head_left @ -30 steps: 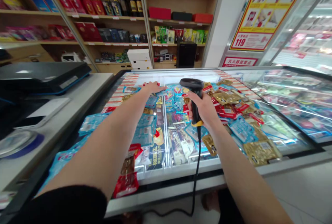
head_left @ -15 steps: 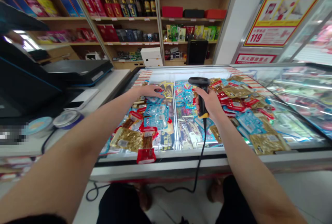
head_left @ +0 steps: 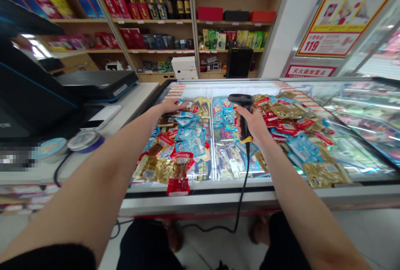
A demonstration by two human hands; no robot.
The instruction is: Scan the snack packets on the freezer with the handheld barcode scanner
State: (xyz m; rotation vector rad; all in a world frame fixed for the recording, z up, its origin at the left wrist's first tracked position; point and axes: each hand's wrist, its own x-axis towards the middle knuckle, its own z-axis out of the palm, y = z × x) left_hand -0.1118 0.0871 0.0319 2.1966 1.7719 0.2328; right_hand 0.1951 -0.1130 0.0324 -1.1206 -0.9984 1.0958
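My right hand (head_left: 254, 125) is wrapped round the grip of a black and yellow barcode scanner (head_left: 245, 132), held upright above the glass top. Its head points left and its cord hangs toward the floor. My left hand (head_left: 170, 106) is at the back of the left pile, fingers bent around the edge of a small snack packet (head_left: 180, 102), mostly hidden by the hand. Blue packets (head_left: 190, 136) lie below it, with gold packets (head_left: 153, 168) and a red packet (head_left: 178, 186) nearer me. A second pile of gold, red and blue packets (head_left: 290, 124) spreads right of the scanner.
The packets rest on a glass-topped freezer (head_left: 215, 191) with frozen goods beneath. At left a counter holds a scale (head_left: 96, 84), a phone (head_left: 92, 124) and round tubs (head_left: 85, 141). Stocked shelves (head_left: 153, 22) stand behind. The scanner cord (head_left: 240, 203) loops over the front edge.
My left hand has drawn back from the blue packets, slightly up and left, and its fingers have curled in. My right hand holds the scanner much as before. The view has shifted slightly.
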